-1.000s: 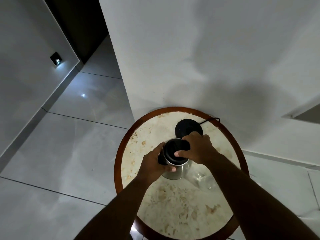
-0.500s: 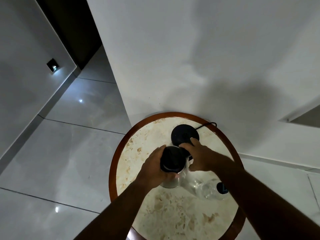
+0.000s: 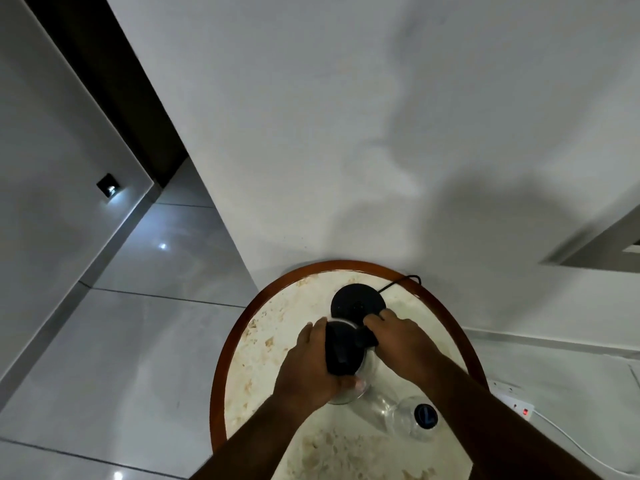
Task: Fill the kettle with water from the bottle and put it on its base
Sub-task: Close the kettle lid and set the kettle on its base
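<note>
A steel kettle with a black lid (image 3: 344, 353) stands on the round marble table (image 3: 266, 341). My left hand (image 3: 309, 368) wraps its left side and body. At the kettle's right, my right hand (image 3: 398, 336) grips the black handle by the lid. Just behind it lies the black round base (image 3: 356, 303), with nothing on it, its cord (image 3: 401, 282) running off to the back right. A clear plastic bottle with a dark cap (image 3: 420, 417) stands at the right, partly under my right forearm.
The table has a brown wooden rim (image 3: 218, 368) and sits against a white wall. A power strip with a red light (image 3: 516, 400) and a white cable lies on the tiled floor at the right. A dark doorway is at the far left.
The kettle's lid, open a second ago, is now down. The camera tilted up, so the table sits lower in view and the bottle's cap has come into sight.
</note>
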`<state>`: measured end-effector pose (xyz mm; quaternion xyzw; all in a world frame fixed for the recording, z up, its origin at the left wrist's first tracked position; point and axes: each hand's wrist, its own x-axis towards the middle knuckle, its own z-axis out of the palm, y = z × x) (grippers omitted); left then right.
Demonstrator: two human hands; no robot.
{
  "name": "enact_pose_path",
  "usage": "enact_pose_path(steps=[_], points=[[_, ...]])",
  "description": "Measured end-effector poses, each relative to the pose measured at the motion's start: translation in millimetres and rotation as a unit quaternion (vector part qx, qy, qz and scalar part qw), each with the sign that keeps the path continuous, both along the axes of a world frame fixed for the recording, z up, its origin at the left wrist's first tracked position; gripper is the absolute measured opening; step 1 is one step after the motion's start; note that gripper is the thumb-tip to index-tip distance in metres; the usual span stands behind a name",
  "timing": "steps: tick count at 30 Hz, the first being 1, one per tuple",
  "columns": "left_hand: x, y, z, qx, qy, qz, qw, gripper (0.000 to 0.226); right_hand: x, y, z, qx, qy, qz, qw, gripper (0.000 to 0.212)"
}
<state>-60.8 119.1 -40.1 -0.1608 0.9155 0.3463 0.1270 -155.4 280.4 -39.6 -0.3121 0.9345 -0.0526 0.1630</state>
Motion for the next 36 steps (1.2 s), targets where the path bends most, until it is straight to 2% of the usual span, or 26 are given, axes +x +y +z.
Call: enact_pose_path(steps=[4, 7, 9, 13, 16, 19, 24, 26, 29, 32, 36], points=[[-49, 9, 25, 0.002, 0.047, -0.009, 0.999, 0.106, -30, 17, 21, -0.051, 0.006, -0.045, 0.998, 0.034], [-92, 5, 43, 0.029, 0.049, -0.067, 0.996, 0.082, -54, 22, 32, -0.095, 0.019, -0.079, 0.992, 0.028], [-113, 4, 49, 0.026, 0.049, -0.084, 0.995, 0.071, -67, 23, 33, -0.107, 0.019, -0.103, 0.989, 0.031], [-138, 8, 40, 0.026, 0.043, -0.082, 0.995, 0.083, -83, 25, 20, -0.092, 0.027, -0.127, 0.987, 0.034], [-144, 9, 24, 0.043, 0.024, -0.092, 0.995, 0.074, -86, 25, 4, -0.086, 0.019, -0.143, 0.986, 0.034], [-149, 9, 11, 0.040, 0.018, -0.090, 0.995, 0.095, -87, 28, -10, -0.116, 0.005, -0.158, 0.981, 0.037], [-159, 1, 1, 0.049, 0.007, -0.070, 0.996, 0.102, -101, 26, -20, -0.161, -0.033, -0.223, 0.961, 0.034], [-157, -2, -2, 0.046, 0.002, -0.081, 0.996, 0.110, -98, 27, -22, -0.179, -0.052, -0.243, 0.952, 0.047], [-147, -5, -8, -0.003, 0.009, -0.105, 0.994, 0.108, -78, 33, -24, -0.188, -0.071, -0.242, 0.949, 0.073], [-133, -8, -15, -0.039, 0.034, -0.123, 0.991, 0.099, -61, 38, -25, -0.192, -0.013, -0.213, 0.958, 0.072], [-127, -12, -21, -0.061, 0.051, -0.152, 0.985, 0.100, -55, 40, -27, -0.164, 0.048, -0.171, 0.970, 0.069]])
